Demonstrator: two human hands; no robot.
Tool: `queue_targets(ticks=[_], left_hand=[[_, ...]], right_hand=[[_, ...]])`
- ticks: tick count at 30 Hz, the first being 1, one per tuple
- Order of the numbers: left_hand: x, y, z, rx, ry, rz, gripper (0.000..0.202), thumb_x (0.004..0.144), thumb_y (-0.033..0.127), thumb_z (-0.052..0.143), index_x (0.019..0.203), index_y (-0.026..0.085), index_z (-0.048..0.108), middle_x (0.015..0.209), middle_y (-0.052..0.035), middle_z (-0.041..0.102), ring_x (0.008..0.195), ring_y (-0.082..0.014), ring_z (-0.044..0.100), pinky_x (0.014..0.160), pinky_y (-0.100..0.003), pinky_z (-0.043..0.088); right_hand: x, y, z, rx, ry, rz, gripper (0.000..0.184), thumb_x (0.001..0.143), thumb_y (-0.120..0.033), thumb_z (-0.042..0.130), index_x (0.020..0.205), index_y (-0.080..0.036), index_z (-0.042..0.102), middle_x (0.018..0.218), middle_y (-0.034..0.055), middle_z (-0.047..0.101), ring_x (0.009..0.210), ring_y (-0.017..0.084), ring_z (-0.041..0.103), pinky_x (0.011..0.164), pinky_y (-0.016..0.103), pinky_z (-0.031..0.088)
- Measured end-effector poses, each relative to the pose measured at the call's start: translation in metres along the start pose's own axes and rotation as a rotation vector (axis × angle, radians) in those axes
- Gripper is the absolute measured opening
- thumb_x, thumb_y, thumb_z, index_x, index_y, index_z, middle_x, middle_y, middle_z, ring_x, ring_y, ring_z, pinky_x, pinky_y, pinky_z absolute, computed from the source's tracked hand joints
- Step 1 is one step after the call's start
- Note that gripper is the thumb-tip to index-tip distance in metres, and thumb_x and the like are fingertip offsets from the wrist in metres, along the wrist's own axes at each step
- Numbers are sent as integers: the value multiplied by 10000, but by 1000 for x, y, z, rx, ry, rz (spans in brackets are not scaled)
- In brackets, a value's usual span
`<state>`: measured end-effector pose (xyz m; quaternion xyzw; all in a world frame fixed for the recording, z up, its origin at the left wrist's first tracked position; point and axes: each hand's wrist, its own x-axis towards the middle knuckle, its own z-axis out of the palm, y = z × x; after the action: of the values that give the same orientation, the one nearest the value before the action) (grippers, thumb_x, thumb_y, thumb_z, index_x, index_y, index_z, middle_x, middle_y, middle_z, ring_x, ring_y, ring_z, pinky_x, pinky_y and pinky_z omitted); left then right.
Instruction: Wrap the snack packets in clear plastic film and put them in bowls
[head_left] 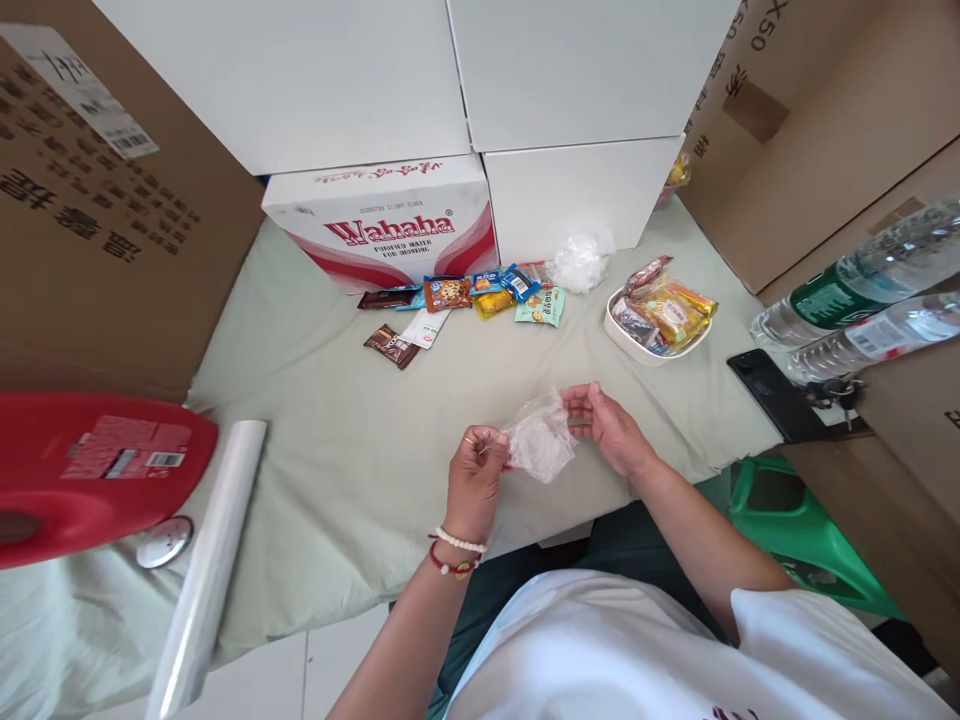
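Note:
Near the table's front edge, my left hand (478,470) pinches one side of a crumpled clear plastic bag (541,440). My right hand (604,425) is at the bag's other side, fingers stretched out and parted from the thumb; whether the fingertips touch the film I cannot tell. Beyond my hands lies a row of small wrapped snacks, among them a brown cookie packet (448,293), a pale green packet (541,307) and a dark brown packet (391,346). A second crumpled clear plastic heap (581,262) sits at the back. To the right, a white bowl (637,349) holds several snack packets.
A Wahaha carton (390,225) and white boxes (577,195) wall off the back. On the left are a red jug (97,470) and a roll of clear film (214,560). Water bottles (855,290), a black phone (776,393) and keys (840,390) lie right, above a green stool (817,530).

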<state>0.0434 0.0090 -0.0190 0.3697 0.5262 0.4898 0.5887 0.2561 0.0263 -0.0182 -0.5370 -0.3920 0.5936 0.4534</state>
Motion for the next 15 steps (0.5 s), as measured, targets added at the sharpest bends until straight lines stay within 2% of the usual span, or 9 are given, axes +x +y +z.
queue_targets(ticks=[2,4,5,7,12,15], left_hand=[[0,-4,-1,29,-10,58,382,798,509,831,841,209,598,821,25,611,743,-109,557,719,-249,480],[1,-7,-2,-7,-13,58,388,767,481,863,826,203,599,908,7,639,802,-113,577,766,-258,484],[0,-8,-3,-34,-8,34,402,751,483,874,824,202,597,941,2,641,819,-117,584,769,-262,491],[-1,-9,-5,-88,12,-34,437,722,504,891,831,204,593,943,6,629,816,-119,588,739,-260,505],[-5,-9,-9,-178,69,-134,496,679,558,911,845,210,598,873,29,598,767,-104,574,643,-217,514],[-4,-8,-9,-225,89,-139,497,671,548,918,838,212,592,847,36,605,720,-89,567,603,-197,513]], right_hand=[[1,7,8,-108,-57,6,572,830,-747,678,1155,-276,690,1143,60,734,1029,245,680,895,396,561],[3,15,14,-256,-51,-41,560,742,-633,820,1148,-263,714,1124,52,739,1021,252,681,943,417,544],[4,18,16,-293,-26,-63,528,730,-596,839,1117,-253,732,1100,50,741,1004,251,682,951,422,538],[5,21,16,-254,-1,-89,452,772,-586,807,1059,-239,765,1086,55,746,997,249,687,949,418,535],[2,13,0,-52,-103,-123,391,839,-613,778,972,-249,827,1229,68,741,1198,257,651,1031,385,489],[-3,9,-12,-15,-13,-123,394,858,-632,761,970,-263,839,1197,59,752,1128,235,655,941,352,513]])
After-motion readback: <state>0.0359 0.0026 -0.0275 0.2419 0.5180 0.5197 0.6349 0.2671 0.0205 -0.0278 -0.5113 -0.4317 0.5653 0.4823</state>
